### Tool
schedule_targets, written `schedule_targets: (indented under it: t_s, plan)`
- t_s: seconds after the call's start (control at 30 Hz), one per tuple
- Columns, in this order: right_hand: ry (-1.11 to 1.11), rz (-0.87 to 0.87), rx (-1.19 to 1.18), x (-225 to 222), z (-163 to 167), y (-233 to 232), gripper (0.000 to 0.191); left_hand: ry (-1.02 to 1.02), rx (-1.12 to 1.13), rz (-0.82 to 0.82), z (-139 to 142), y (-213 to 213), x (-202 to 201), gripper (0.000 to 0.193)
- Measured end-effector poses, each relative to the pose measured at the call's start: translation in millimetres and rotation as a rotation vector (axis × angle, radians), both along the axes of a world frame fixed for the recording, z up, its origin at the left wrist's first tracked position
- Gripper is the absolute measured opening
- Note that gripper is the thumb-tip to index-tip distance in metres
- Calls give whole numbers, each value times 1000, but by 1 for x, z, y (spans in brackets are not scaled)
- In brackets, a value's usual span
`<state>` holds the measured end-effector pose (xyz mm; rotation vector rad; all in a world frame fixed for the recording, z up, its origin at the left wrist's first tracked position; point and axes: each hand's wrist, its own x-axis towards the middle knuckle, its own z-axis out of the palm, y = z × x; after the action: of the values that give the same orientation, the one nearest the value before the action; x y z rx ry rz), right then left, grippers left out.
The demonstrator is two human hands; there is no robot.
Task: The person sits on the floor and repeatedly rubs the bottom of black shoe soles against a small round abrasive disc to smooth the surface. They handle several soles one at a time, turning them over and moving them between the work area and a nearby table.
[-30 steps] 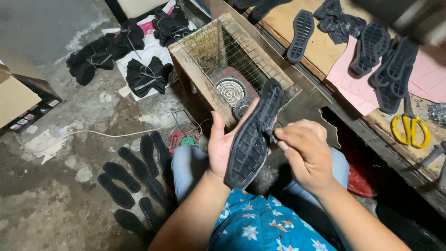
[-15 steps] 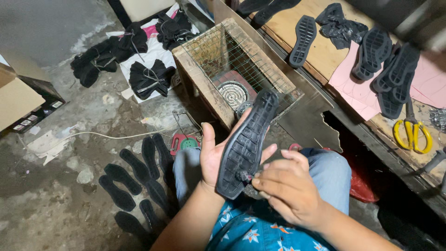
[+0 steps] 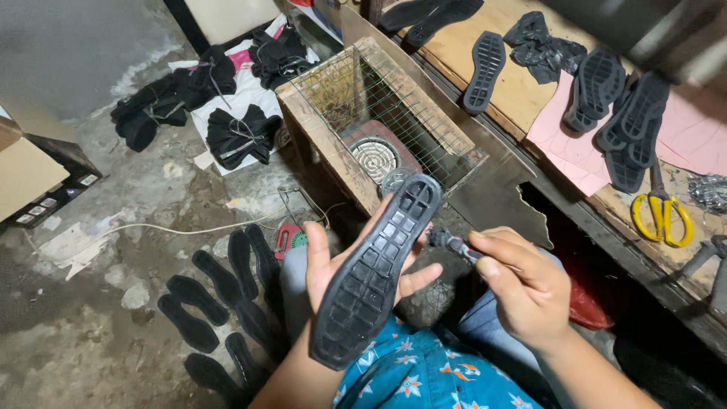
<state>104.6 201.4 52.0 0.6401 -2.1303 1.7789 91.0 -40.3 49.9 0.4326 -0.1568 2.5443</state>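
Left hand [image 3: 341, 261] cradles black shoe sole [image 3: 372, 269], tread up; right hand [image 3: 522, 284] pinches a small brush [image 3: 453, 244] beside it. Advise steady, even strokes.

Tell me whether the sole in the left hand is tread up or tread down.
Tread up: the black shoe sole shows its block pattern to the camera, resting on the left hand.

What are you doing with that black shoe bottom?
A person sits on the floor, with the left hand holding up a black rubber shoe sole, tread side showing. The right hand pinches a small dark brush beside the sole's edge. In front stands a wooden box with wire mesh and a coil heater inside. More soles lie on the floor, and yellow scissors rest on the bench.
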Motion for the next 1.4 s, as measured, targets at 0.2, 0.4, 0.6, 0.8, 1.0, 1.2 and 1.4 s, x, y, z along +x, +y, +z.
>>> schedule_targets:
  t_s: [0.2,0.4,0.6,0.8,1.0,1.2,1.4]
  plan:
    - [299,-164,453,-15,18,-23,29,-138,15,-56,-20,8,4,86]
    - [481,37,542,-10,23,-36,28,68,198,-152,-27,0,0,67]
    - [287,-186,511,-21,13,-29,25,-68,-131,-56,-38,3,2,65]
    - [262,-185,480,-20,6,-28,23,-92,-211,-41,-51,5,2,64]
    - [364,86,535,-17,13,-33,28,17,-442,56,-56,8,0,71]
    - [374,-154,647,-17,18,-36,30,-119,-425,-4,-55,14,1,74]
    - [395,-67,591,-15,21,-38,24,67,155,-156,-39,11,-1,57]
